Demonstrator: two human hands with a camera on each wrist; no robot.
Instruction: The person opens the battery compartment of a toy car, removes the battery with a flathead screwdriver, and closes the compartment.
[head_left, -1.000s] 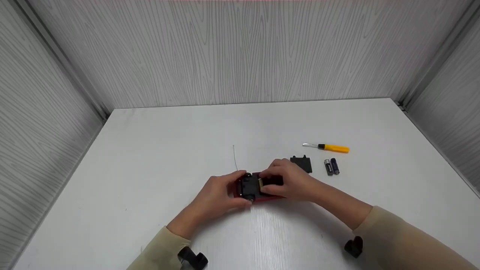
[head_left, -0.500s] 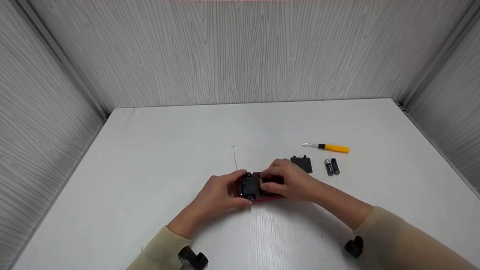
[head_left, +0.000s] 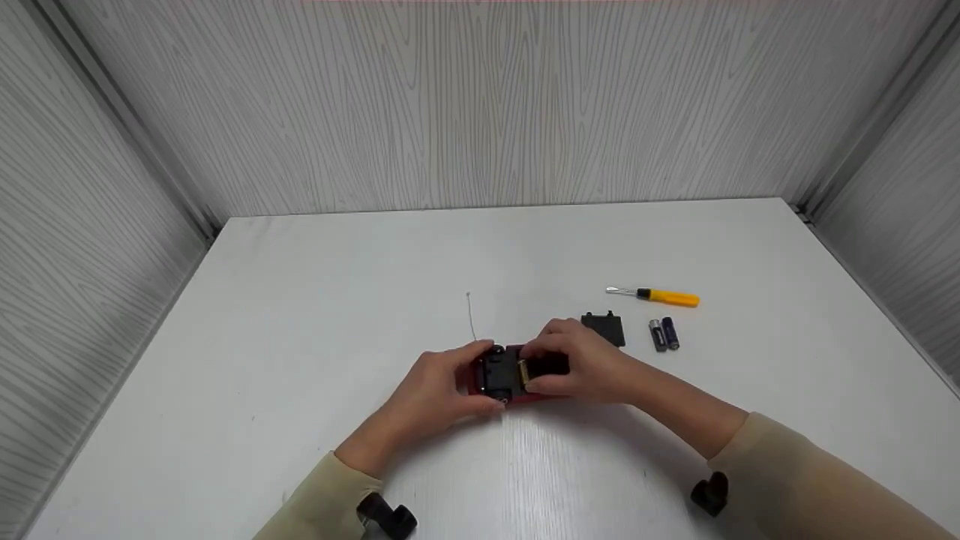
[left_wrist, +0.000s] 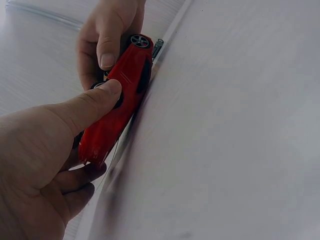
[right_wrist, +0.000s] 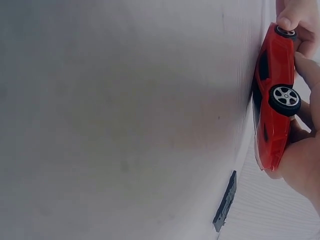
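Observation:
A red toy car (head_left: 540, 399) lies upside down on the table, its black underside (head_left: 498, 371) facing up. My left hand (head_left: 431, 394) grips one end, thumb and fingers at the wheels on either side. In the left wrist view the thumb presses on the red body (left_wrist: 111, 120). My right hand (head_left: 589, 364) reaches into the open battery compartment, thumb and fingers pinching a gold-coloured battery (head_left: 523, 373) that lies crosswise there. The rest of the compartment is mostly hidden by that hand. A silver-rimmed wheel (right_wrist: 285, 99) shows in the right wrist view.
A black battery cover (head_left: 602, 329) lies just beyond my right hand. Two dark batteries, one silver-tipped (head_left: 658, 335) and one blue (head_left: 670, 333), lie to its right. A yellow-handled screwdriver (head_left: 673, 298) lies behind them. A thin wire antenna (head_left: 471, 315) sticks out from the car.
My right thumb has shifted slightly, so more of the gold-coloured battery shows than half a second ago. The left hand and the car hold still.

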